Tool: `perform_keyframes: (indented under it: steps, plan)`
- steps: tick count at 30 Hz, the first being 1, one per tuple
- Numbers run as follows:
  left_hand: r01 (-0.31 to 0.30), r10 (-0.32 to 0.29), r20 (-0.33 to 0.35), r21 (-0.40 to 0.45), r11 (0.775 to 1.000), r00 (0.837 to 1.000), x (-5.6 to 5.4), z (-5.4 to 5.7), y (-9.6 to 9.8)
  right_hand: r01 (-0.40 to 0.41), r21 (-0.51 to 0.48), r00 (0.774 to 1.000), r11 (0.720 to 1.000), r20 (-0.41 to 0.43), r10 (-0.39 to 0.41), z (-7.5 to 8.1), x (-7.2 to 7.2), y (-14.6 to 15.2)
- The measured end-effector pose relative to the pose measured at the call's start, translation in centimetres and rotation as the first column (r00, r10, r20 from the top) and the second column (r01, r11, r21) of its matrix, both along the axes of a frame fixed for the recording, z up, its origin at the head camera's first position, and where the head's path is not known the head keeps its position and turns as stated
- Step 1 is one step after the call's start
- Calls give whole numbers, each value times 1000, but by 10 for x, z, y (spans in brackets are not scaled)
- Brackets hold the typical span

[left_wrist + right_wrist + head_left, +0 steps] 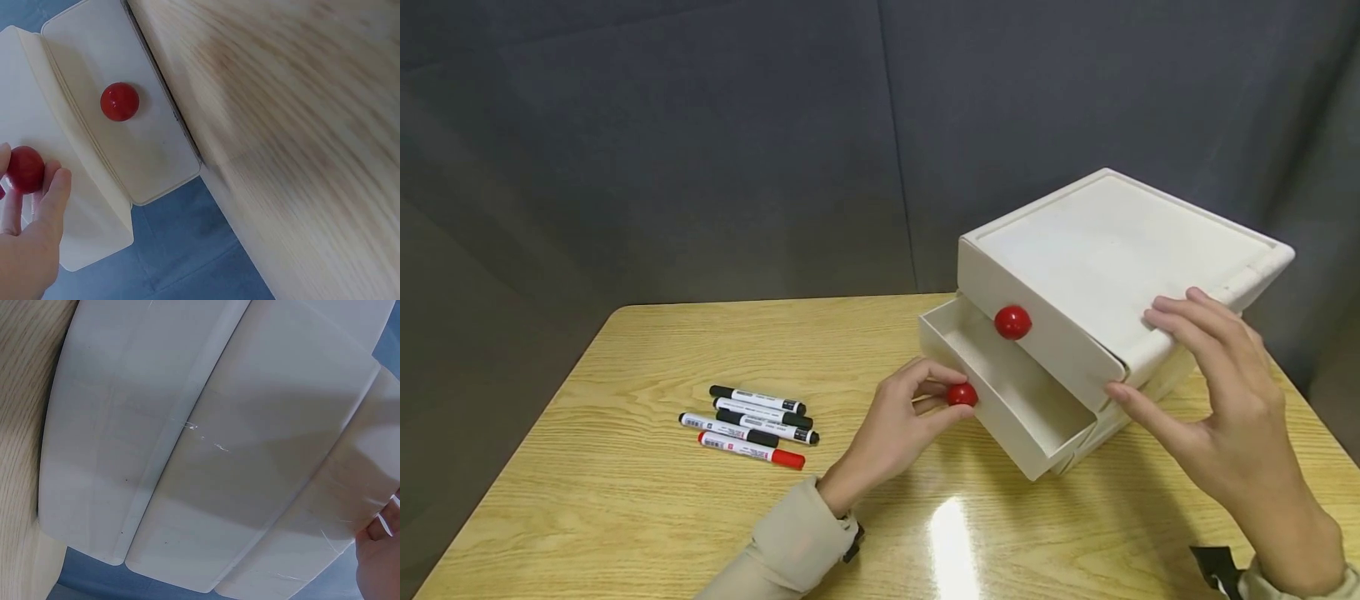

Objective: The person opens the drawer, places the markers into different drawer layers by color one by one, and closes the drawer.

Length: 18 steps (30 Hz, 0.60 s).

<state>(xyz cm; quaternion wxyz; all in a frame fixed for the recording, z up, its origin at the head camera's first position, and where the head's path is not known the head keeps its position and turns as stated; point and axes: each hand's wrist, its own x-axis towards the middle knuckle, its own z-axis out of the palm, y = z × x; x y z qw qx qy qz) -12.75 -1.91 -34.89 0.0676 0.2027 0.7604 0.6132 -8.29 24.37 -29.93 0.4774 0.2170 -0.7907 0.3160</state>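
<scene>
A white drawer cabinet [1120,225] stands on the right of the table, its middle drawer [1022,375] pulled partway out. My left hand [898,417] pinches that drawer's round red knob [962,395] between thumb and fingers. In the left wrist view the same knob [25,169] sits between the fingertips, and a second red knob [120,101] shows on the drawer below. The top drawer is closed and has its own red knob [1012,322]. My right hand [1232,392] rests on the cabinet's near right corner, fingers on the top and thumb at the front edge.
Several markers [752,421] with black caps and one red-capped marker [751,450] lie together on the wooden table [625,508], left of my left hand. A dark cloth [737,167] hangs behind the table.
</scene>
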Motion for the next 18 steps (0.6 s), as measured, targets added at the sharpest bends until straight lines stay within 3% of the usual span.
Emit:
perform_keyframes:
  steps: [18]
  plan:
    - [7, -7, 13, -46, 999, 1000, 9, 4, -29, -13, -5, 1000, 1000, -15, 13, -5, -4, 3]
